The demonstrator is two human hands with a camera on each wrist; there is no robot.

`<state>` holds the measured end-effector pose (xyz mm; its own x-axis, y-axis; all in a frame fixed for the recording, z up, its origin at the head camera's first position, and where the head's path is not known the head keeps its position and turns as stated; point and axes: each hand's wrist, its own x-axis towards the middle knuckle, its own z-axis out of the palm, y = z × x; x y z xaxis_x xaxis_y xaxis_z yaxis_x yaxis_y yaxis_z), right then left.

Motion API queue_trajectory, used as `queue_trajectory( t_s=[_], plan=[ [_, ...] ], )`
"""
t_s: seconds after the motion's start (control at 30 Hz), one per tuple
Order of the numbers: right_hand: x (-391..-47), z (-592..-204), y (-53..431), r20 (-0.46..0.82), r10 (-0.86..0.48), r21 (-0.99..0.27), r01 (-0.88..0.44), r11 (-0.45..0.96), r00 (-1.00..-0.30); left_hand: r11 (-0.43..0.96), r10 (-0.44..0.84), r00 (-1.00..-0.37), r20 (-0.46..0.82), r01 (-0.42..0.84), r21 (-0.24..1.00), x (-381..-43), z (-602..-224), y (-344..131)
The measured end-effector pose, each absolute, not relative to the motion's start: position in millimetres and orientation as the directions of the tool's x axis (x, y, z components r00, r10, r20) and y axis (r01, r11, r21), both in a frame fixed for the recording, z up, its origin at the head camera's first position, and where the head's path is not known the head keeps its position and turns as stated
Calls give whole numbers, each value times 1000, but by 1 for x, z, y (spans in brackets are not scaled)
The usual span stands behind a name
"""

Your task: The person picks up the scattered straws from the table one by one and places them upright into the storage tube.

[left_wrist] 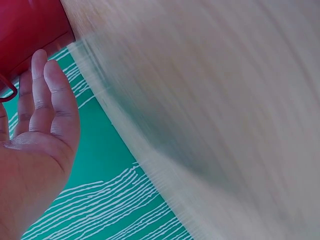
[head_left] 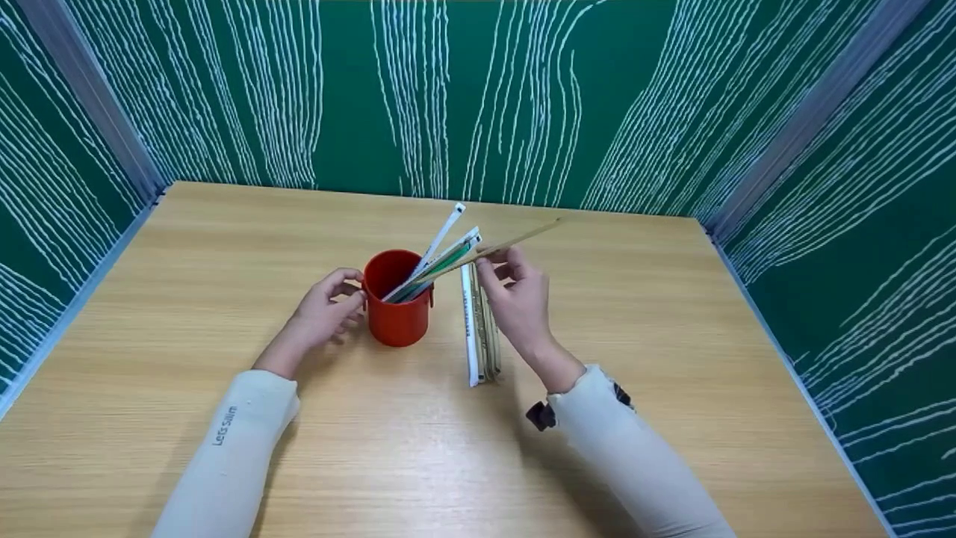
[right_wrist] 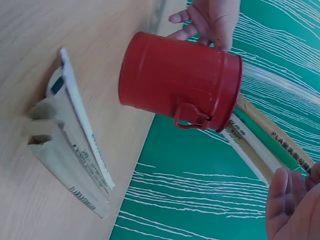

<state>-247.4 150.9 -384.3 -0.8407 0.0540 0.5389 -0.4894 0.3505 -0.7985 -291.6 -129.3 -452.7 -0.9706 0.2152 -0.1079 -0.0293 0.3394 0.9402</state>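
Observation:
A red metal cup (head_left: 398, 317) with small side handles stands upright on the table, with several paper-wrapped straws (head_left: 446, 237) leaning out of its mouth to the right. My left hand (head_left: 321, 310) touches the cup's left side near the rim; in the left wrist view its fingers (left_wrist: 62, 100) lie fairly straight along the red wall. Between thumb and fingertips my right hand (head_left: 519, 299) pinches a long brown paper-wrapped straw (head_left: 526, 235), slanted with its lower end at the cup's mouth. The right wrist view shows printed letters on a brown wrapper (right_wrist: 280, 135).
More wrapped straws (head_left: 482, 336), one white and several brown, lie side by side on the wooden table (head_left: 358, 448), right of the cup and partly beneath my right hand. Green walls (head_left: 635, 60) with white wavy lines border the table.

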Motion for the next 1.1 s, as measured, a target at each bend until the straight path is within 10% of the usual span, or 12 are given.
queue_trajectory(
  t_s=[1.1],
  plan=[
    [-296,-417,186,-172,-31,-718,104,688,-985,324,210,-972,-107,-34,945,-290,-451,-129]
  ],
)
